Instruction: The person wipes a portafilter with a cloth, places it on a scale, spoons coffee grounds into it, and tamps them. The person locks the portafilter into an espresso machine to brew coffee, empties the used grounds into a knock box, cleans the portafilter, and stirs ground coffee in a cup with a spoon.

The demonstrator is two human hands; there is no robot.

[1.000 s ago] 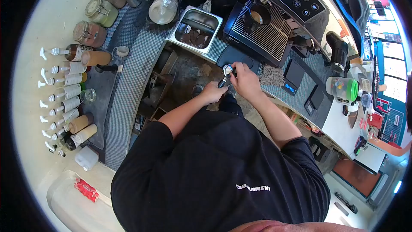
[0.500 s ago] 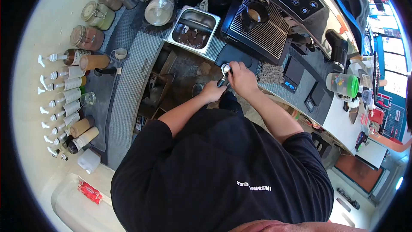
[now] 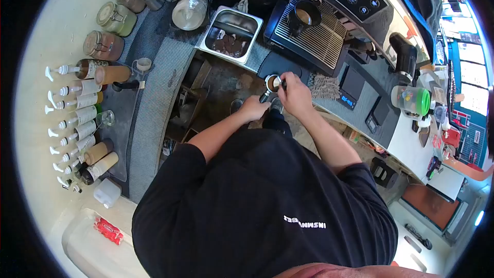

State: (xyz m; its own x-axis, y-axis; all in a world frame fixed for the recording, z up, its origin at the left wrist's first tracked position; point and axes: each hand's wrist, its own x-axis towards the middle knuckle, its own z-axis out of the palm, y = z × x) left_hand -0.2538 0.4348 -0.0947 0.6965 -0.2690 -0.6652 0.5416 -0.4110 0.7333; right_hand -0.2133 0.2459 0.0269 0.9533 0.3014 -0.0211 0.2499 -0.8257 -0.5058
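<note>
My left hand (image 3: 253, 109) is wrapped around the dark handle of a portafilter (image 3: 265, 96), whose round basket rests at the counter's edge. Brown ground coffee (image 3: 270, 83) shows inside the basket. Closed around a tamper (image 3: 278, 82), my right hand (image 3: 295, 94) is just to the right of the basket. The tamper's silver base is tilted over the basket's right side; its handle is mostly hidden in my fingers. Whether the base touches the rim, I cannot tell.
A steel knock bin (image 3: 247, 55) with dark pucks stands left of the espresso machine (image 3: 314, 41). On its drip tray sits a dark cup (image 3: 304, 17). To the right are a cloth (image 3: 325, 87) and a scale (image 3: 351, 87). Syrup bottles (image 3: 80, 103) line the left wall.
The tamper has come out of the basket and tilted to the right in my right hand, uncovering the coffee. My left hand keeps its hold on the portafilter.
</note>
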